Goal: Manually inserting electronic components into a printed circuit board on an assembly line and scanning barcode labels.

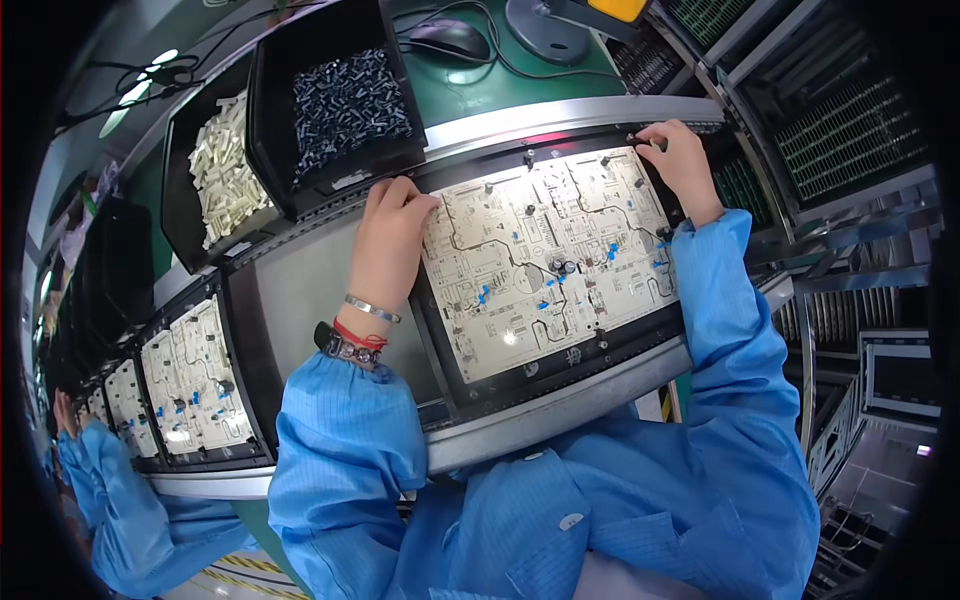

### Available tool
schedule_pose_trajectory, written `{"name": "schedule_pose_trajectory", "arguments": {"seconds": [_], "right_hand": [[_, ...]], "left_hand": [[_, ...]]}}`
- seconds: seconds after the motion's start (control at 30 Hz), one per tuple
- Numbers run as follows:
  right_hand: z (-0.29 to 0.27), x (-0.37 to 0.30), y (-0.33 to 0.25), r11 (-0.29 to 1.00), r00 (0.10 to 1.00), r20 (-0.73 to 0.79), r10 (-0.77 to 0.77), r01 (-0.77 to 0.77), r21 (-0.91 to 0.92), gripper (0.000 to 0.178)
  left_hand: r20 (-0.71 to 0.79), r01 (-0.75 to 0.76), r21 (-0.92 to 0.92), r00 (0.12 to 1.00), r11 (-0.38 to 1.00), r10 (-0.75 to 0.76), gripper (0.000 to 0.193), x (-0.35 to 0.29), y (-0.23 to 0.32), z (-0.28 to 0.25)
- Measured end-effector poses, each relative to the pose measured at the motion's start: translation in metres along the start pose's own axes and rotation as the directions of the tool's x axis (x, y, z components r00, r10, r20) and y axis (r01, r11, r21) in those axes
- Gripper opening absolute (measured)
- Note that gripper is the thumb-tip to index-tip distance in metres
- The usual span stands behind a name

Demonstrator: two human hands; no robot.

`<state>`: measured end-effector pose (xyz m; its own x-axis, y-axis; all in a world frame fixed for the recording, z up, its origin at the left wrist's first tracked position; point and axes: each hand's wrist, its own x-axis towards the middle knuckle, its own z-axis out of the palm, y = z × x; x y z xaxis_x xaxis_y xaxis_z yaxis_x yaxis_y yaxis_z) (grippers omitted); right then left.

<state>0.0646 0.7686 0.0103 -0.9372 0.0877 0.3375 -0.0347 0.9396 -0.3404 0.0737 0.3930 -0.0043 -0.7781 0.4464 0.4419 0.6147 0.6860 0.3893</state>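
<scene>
A pale circuit board (520,330) with blue, black and other small components lies in a black carrier frame (455,375) in front of me. My left hand (392,225) is at the board's far left corner, fingers curled and closed, the thumb by the board's edge; whatever is between the fingers is hidden. At the far right corner, my right hand (682,165) has thumb and forefinger bent together over a small dark part on the frame's edge. Too little shows there to name that part. Both forearms are in blue sleeves.
Beyond the metal rail (560,115) stand a black bin of small dark parts (350,115) and a bin of cream-coloured pieces (225,170). A computer mouse (450,40) lies farther back. Another board (195,375) and a co-worker's blue sleeve (130,510) are leftward. Racks (850,130) stand right.
</scene>
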Motion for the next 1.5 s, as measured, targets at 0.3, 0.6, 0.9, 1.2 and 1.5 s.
{"name": "schedule_pose_trajectory", "arguments": {"seconds": [0.3,0.6,0.9,1.2,1.5], "right_hand": [[0.003,0.001,-0.061,0.958,0.994,0.062,-0.093,0.106,-0.268,0.017],[0.044,0.069,-0.261,0.482,0.482,-0.013,-0.876,0.876,0.008,0.019],[0.097,0.084,-0.266,0.609,0.609,0.008,-0.793,0.792,0.033,0.005],[0.036,0.056,-0.243,0.591,0.626,-0.051,-0.778,0.758,0.276,0.021],[-0.002,-0.075,-0.165,0.689,0.551,0.560,-0.618,0.037,0.724,0.019]], "left_hand": [[0.003,-0.206,0.293,0.977,0.934,0.215,0.015,-0.017,0.010,-0.015],[-0.326,0.250,0.320,0.935,0.914,-0.142,0.022,0.022,-0.063,-0.136],[0.031,0.353,0.220,0.929,0.910,-0.368,0.017,0.007,-0.127,-0.109],[0.008,0.415,0.378,0.892,0.827,-0.452,0.012,0.027,-0.112,-0.098],[-0.032,0.356,0.549,0.913,0.756,-0.407,0.015,0.040,-0.132,-0.083]]}}
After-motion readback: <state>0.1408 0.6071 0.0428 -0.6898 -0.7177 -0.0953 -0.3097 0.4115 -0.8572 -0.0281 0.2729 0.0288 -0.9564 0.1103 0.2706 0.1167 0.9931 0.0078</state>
